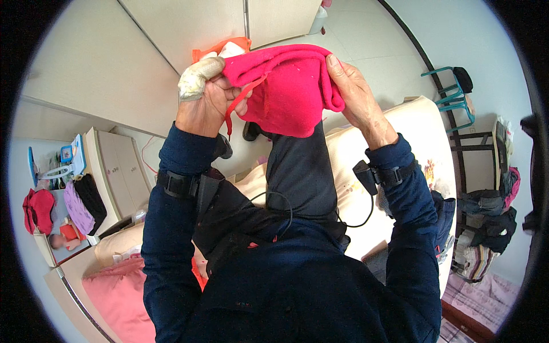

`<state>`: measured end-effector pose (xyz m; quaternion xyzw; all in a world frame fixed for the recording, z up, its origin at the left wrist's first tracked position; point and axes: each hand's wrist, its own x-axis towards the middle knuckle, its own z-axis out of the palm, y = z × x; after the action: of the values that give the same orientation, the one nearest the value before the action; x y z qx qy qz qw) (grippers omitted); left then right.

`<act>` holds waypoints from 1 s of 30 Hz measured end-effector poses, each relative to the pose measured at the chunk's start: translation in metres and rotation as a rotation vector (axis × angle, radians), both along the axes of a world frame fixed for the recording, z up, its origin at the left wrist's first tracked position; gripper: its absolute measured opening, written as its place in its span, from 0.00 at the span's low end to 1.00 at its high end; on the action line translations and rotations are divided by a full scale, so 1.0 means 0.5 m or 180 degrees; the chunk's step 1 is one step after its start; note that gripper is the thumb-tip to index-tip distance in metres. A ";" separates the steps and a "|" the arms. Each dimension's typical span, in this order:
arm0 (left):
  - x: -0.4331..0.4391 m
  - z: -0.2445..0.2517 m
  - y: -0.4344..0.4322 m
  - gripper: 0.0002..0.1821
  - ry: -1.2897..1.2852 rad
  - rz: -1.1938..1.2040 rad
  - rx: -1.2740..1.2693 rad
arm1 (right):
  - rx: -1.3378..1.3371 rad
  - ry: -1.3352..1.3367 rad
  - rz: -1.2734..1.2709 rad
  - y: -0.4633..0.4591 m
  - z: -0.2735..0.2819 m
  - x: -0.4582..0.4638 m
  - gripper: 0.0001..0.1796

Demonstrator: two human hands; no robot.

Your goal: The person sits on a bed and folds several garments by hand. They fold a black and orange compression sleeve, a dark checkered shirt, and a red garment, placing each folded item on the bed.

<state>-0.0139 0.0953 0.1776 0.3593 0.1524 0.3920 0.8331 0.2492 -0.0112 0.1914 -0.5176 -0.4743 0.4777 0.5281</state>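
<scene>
A folded bright pink fabric piece (291, 94) with a narrow red strip hanging off its left part is stretched between both hands, above the knees. My left hand (210, 96) grips its left end; the thumb is wrapped in a whitish mesh dressing, and the red strip runs beside the fingers. My right hand (354, 88) pinches the right end, thumb on top of the folded edge. Just behind the cloth, on the left, an orange plastic bag (238, 43) with white contents shows partly. What kind of garment or cloth it is, I cannot tell.
A bed with a cream cover (396, 115) lies beneath and to the right of the legs. Pale cabinet doors (193, 21) stand ahead. A teal-framed chair (461, 98) is at the far right, near a rack with clothes (493, 227). A low cabinet (116, 167) stands left.
</scene>
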 end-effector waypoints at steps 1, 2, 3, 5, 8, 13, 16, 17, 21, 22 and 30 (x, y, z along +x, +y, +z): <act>0.000 0.000 -0.001 0.22 -0.0212 -0.0104 0.0008 | 0.0002 -0.0131 -0.0114 0.001 0.000 0.004 0.29; -0.001 -0.001 -0.001 0.23 -0.0066 -0.0125 0.0045 | 0.0099 -0.0030 -0.0172 0.002 0.002 0.011 0.27; -0.003 0.000 0.002 0.25 -0.0060 -0.0296 0.0142 | 0.0042 -0.0040 -0.0282 0.003 0.005 0.019 0.27; -0.005 -0.001 0.005 0.27 0.0050 -0.0433 0.0282 | 0.0070 -0.0029 -0.0384 0.006 0.019 0.048 0.26; -0.001 -0.008 0.004 0.29 0.0270 -0.0481 0.0263 | 0.0302 0.0093 -0.0506 -0.002 0.045 0.098 0.24; 0.037 -0.031 -0.027 0.28 0.0432 -0.0526 0.0216 | 0.0477 -0.0726 -0.0560 -0.026 0.100 0.197 0.23; 0.065 -0.046 -0.047 0.29 0.0599 -0.0638 0.0077 | 0.0587 -0.0839 -0.0790 -0.075 0.164 0.242 0.22; 0.074 -0.053 -0.052 0.29 0.0599 -0.0762 0.0109 | 0.0661 -0.0886 -0.0853 -0.103 0.188 0.249 0.20; 0.109 -0.094 -0.074 0.28 0.0551 -0.1163 0.0006 | 0.0457 -0.2569 -0.0969 -0.255 0.265 0.246 0.19; 0.119 -0.108 -0.078 0.28 0.0598 -0.1254 -0.0057 | 0.0256 -0.2519 -0.0674 -0.301 0.267 0.236 0.18; 0.171 -0.239 -0.113 0.28 0.0857 -0.1615 0.0181 | -0.1511 -0.2034 0.0964 -0.565 -0.107 0.171 0.22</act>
<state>0.0715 0.0389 0.0582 0.4580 0.1558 0.1240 0.8664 0.3347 -0.2938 0.1377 -0.6713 -0.5617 0.4615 0.1445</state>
